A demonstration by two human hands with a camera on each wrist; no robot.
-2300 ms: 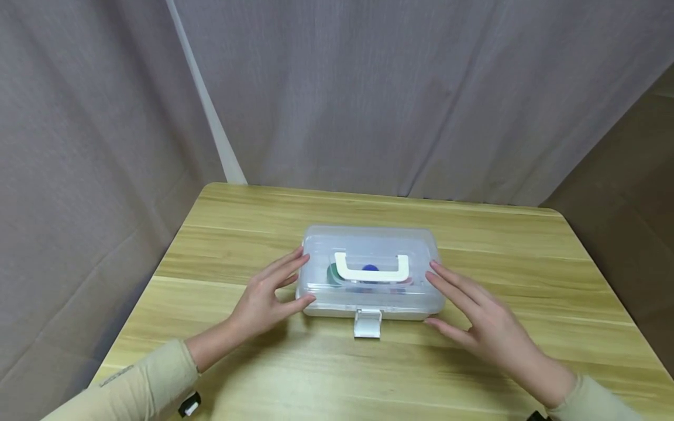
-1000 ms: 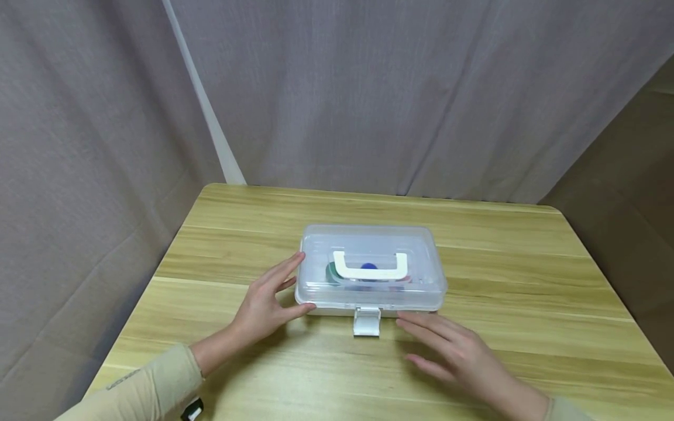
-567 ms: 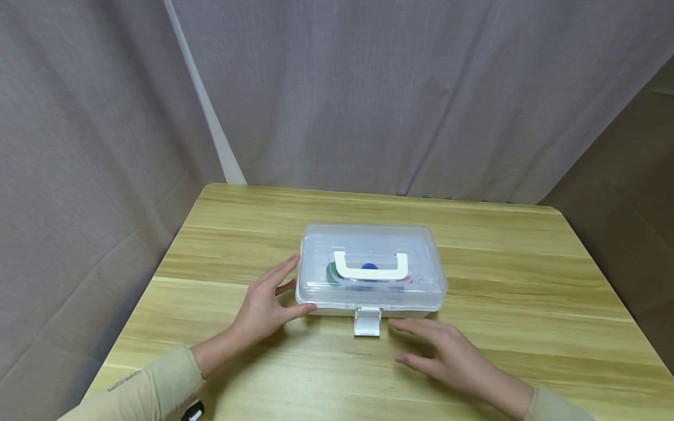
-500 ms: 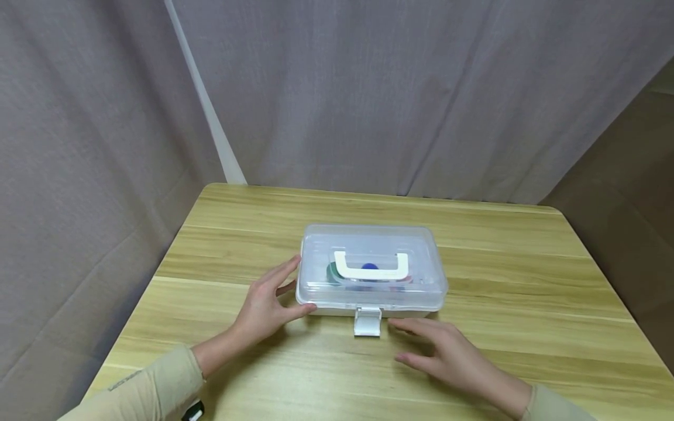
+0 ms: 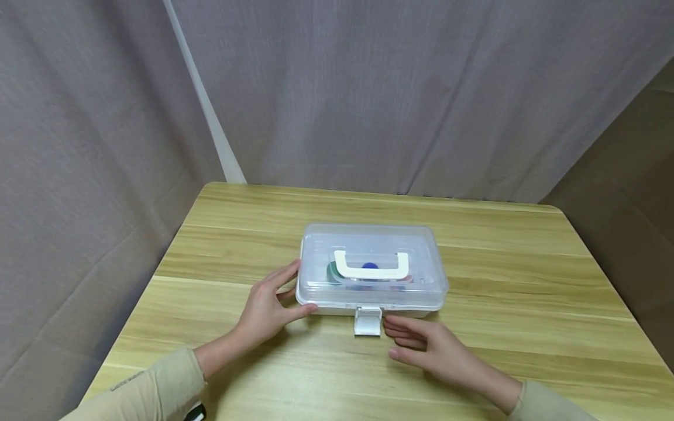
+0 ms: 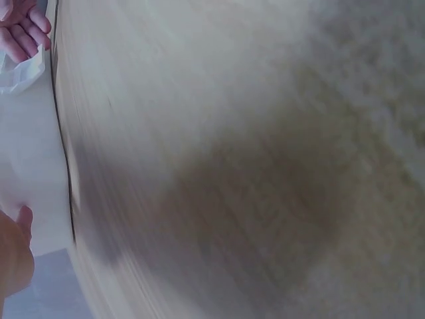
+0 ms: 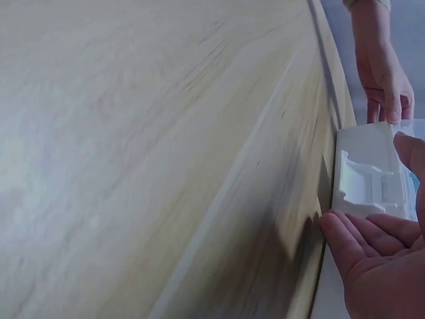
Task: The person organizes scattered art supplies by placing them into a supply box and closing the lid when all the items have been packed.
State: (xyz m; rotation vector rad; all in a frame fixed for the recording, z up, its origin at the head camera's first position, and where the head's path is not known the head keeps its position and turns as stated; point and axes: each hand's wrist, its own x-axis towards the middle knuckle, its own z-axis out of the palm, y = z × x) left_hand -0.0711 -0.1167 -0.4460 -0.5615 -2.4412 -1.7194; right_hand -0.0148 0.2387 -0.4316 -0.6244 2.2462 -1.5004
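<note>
A clear-lidded plastic storage box (image 5: 371, 240) stands on the wooden table, its lid down. On top lies a white carry handle (image 5: 371, 273); green, blue and reddish things show through the lid. The white latch (image 5: 367, 323) at the front hangs swung outward. My left hand (image 5: 265, 307) holds the box's left end, thumb at the front corner and fingers along the side. Just right of the latch is my right hand (image 5: 439, 351), holding nothing, fingertips close to the latch edge. In the right wrist view its loosely bent fingers (image 7: 345, 242) are beside the latch (image 7: 368, 183).
The wooden table (image 5: 253, 222) reaches back to a grey curtain (image 5: 337, 99). More curtain (image 5: 79, 175) hangs along the left side, and a brown panel (image 5: 626, 193) borders the right.
My right hand has left the box's right end, moved down and left to the latch, and bent its fingers. The left hand stays at the left end; the box has barely moved.
</note>
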